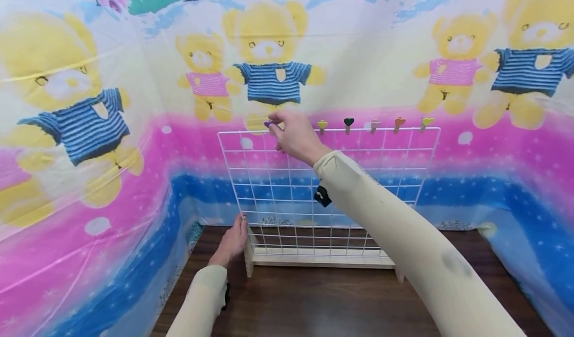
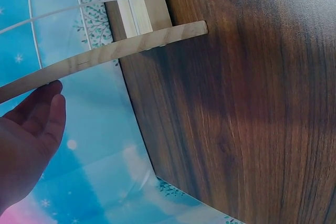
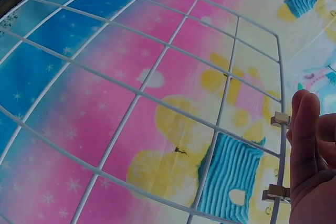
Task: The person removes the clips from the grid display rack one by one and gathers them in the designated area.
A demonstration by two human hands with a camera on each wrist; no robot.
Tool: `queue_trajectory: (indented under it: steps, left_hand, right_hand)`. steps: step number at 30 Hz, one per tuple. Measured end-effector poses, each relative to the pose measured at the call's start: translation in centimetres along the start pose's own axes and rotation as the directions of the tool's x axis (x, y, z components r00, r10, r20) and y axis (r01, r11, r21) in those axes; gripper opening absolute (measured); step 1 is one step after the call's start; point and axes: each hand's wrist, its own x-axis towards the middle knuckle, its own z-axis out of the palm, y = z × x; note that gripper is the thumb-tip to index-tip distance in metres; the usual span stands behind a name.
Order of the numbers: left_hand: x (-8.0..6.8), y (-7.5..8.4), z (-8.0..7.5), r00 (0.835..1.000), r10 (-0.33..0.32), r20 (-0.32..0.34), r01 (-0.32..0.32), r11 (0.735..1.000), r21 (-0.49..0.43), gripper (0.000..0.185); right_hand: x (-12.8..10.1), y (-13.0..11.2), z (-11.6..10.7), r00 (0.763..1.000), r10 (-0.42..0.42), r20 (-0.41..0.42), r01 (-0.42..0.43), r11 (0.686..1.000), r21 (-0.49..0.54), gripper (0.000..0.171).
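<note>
Right hand [image 1: 296,136] fingers pinch purple clip [image 1: 268,124] | left hand [image 1: 231,242] relaxed at grid [image 1: 385,177] edge

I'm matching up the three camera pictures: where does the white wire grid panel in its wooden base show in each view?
Head: white wire grid panel upright at centre, right hand at its top edge.
Left wrist: only its lower corner, top left, above the left hand.
Right wrist: fills the frame.
Shared landmark: the grid's white wires.

**Wire, wood and glossy film**

We see a white coated wire grid [image 1: 329,177] in a pale, matt wooden base [image 1: 320,258], on a dark wood-grain table [image 1: 341,302] with soft sheen. Our sleeves [image 1: 403,242] look like matt knit; the printed backdrop [image 1: 112,127] is glossy plastic film.
</note>
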Motion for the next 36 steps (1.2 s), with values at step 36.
queue_trajectory:
  steps: [36]
  left_hand:
    - [-0.1, 0.0, -0.4, 1.000, -0.010, 0.026, 0.011, 1.000, -0.029, 0.048]
  right_hand:
    - [-2.8, 0.5, -0.9, 0.988, -0.140, -0.062, 0.145, 0.986, 0.078, 0.014]
